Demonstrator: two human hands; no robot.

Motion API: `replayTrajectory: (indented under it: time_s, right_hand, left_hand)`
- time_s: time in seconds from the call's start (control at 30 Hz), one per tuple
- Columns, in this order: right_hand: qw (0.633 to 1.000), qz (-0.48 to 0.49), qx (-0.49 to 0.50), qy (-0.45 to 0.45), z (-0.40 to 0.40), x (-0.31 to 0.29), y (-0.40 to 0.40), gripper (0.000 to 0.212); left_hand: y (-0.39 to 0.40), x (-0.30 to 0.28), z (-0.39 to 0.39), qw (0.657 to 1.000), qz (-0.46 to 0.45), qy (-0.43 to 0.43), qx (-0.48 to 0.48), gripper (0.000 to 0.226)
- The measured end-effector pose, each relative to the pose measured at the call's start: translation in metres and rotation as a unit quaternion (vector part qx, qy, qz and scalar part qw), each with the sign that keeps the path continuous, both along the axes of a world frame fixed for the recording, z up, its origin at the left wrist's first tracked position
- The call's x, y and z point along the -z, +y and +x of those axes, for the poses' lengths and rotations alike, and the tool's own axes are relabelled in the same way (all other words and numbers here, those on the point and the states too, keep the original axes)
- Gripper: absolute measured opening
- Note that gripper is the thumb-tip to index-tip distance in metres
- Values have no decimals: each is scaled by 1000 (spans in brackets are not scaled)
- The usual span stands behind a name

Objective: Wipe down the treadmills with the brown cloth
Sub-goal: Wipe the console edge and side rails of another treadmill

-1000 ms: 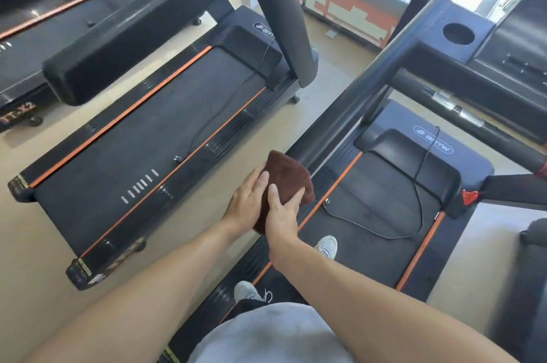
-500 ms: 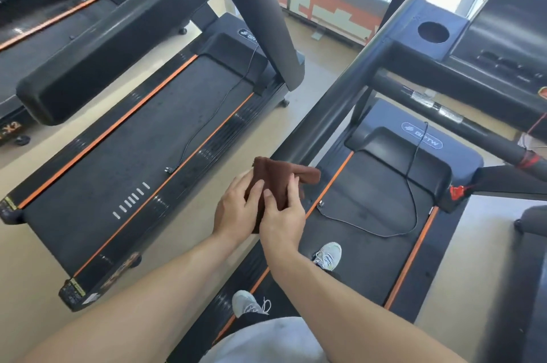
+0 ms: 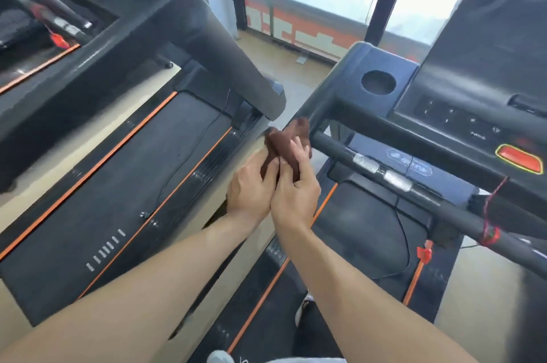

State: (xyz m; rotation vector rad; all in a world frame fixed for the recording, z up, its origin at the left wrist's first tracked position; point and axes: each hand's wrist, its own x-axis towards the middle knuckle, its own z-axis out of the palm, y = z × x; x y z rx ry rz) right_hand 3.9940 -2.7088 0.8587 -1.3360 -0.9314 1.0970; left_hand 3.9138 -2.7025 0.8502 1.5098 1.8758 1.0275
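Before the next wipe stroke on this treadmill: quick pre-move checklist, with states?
1. Brown cloth in hand: ok, left hand and right hand both hold it.
2. Cloth bunched, not spread flat: not ok.
3. Cloth touching the handrail: cannot tell, blurred.
4. Handrail path free: ok as far as the metal sensor grips.
5. Red safety cord away from the hands: ok.

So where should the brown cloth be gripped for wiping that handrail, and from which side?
Probably at its bunched lower half, where the left hand and right hand already hold the brown cloth. Come from below, on the person's side: its loose upper end points toward the handrail.
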Motion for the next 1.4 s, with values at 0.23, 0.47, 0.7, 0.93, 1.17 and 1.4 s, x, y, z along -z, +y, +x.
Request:
replayTrajectory:
  time_s: [0.23,0.47,0.7,0.93,1.17,1.4]
  right_hand:
    - [964,253,-14,-85,84,-55,88,37]
    - [837,60,-122,-530,141,-4,208,55]
    - [732,-57,-243,-635,142,28,256,83]
    - [735,-69,-216,-639,119,22,311,85]
    - [702,-69,-235,-668,95,14,362,73]
    - [667,-40,-276,-690,69,13,333,65]
  left_hand:
    - [79,-62,93,976,139,-162,-38,40]
    - [142,-14,87,999,-1,53,2,53]
    - [173,23,51,975,-157,141,-77,59]
    - [184,23,56,967,-150,10,-206,51]
    - [178,25,54,965,-38,-66,-251,64]
    - [176,26,50,956,-2,-145,-256,75]
